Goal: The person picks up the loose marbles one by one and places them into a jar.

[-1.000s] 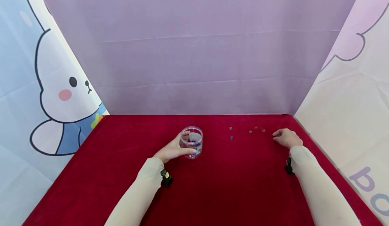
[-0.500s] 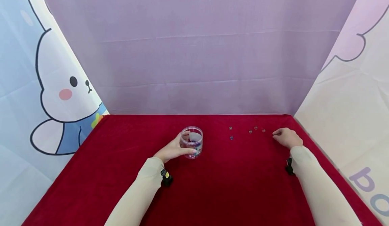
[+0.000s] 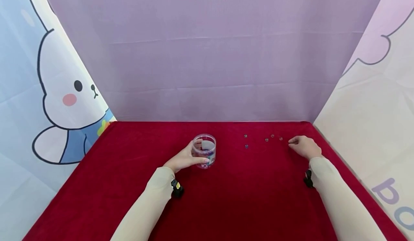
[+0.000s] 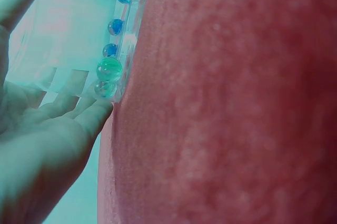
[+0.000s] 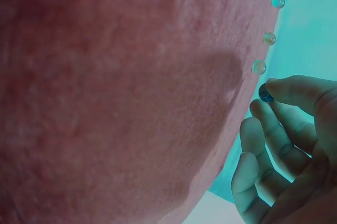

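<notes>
Head view | left hand (image 3: pixel 185 159) still grips jar (image 3: pixel 207 151) | right hand (image 3: pixel 305 147), pinching dark marble (image 5: pixel 264 94), slightly nearer loose marbles (image 3: pixel 280 139)

A deep-red cloth-covered worktop (image 3: pixel 233 205) meets a plain lilac fabric backdrop (image 3: pixel 207 54). A person wears cream sleeves (image 3: pixel 142 210); their left hand (image 3: pixel 182 160) grips a clear, open-topped plastic jar (image 3: pixel 208 146), upright. To its right, five tiny, round, glassy balls (image 3: pixel 266 140) lie scattered; the right hand (image 3: pixel 304 146), fingertips together, is just beside the rightmost one. At left, a pale blue panel (image 3: pixel 17 100) shows a white cartoon rabbit (image 3: pixel 58 79).
</notes>
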Motion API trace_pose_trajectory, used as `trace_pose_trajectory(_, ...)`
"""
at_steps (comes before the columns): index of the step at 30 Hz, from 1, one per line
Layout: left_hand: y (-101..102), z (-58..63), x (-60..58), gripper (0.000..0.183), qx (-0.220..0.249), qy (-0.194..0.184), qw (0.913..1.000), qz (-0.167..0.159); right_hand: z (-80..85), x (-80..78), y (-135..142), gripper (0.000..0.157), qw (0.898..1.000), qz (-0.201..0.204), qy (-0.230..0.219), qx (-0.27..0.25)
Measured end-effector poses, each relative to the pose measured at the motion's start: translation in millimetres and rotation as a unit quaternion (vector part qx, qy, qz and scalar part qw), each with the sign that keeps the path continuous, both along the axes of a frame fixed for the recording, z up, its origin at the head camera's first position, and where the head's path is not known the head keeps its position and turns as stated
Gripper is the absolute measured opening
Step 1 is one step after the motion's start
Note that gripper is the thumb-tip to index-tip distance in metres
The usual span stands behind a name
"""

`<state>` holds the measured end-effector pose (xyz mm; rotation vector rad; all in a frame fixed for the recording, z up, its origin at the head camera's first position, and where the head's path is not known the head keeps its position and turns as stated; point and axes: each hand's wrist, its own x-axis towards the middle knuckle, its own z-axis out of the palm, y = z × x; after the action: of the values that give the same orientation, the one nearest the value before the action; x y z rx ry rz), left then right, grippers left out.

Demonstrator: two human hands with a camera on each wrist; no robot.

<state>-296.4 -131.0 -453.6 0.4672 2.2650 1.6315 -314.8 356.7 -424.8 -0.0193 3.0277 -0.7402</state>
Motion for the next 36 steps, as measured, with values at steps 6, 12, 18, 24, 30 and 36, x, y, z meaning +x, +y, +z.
trace_pose_trajectory(6, 0, -1.1, -1.7, 0.091, -0.009, 0.002, 1.0000, 0.002, 0.0, 2.6, -4, 0.037, 1.000, 0.012, 0.009, -0.001)
trace_pose_trajectory(12, 0, 0.1, -1.8, 0.092, -0.006, 0.006, 1.0000, -0.001, 0.8, 1.5, -9, 0.036, 0.999, 0.022, 0.027, 0.005)
trace_pose_trajectory(18, 0, -0.1, -2.6, 0.092, -0.007, 0.004, 1.0000, 0.000, 0.0, 0.2, -14, 0.035, 0.999, 0.027, 0.039, 0.004)
trace_pose_trajectory(24, -1, -0.9, -2.9, 0.092, -0.010, 0.006, 0.9999, 0.000, 1.7, 1.4, -24, 0.035, 0.998, 0.034, 0.049, 0.001)
trace_pose_trajectory(30, -1, -0.1, -1.4, 0.091, -0.011, 0.001, 0.9999, 0.003, 5.2, 1.8, -35, 0.034, 0.998, 0.040, 0.056, 0.001)
trace_pose_trajectory(36, -1, 0.9, -0.5, 0.091, -0.018, 0.000, 0.9998, 0.004, 5.5, 1.2, -44, 0.031, 0.996, 0.050, 0.071, 0.010)
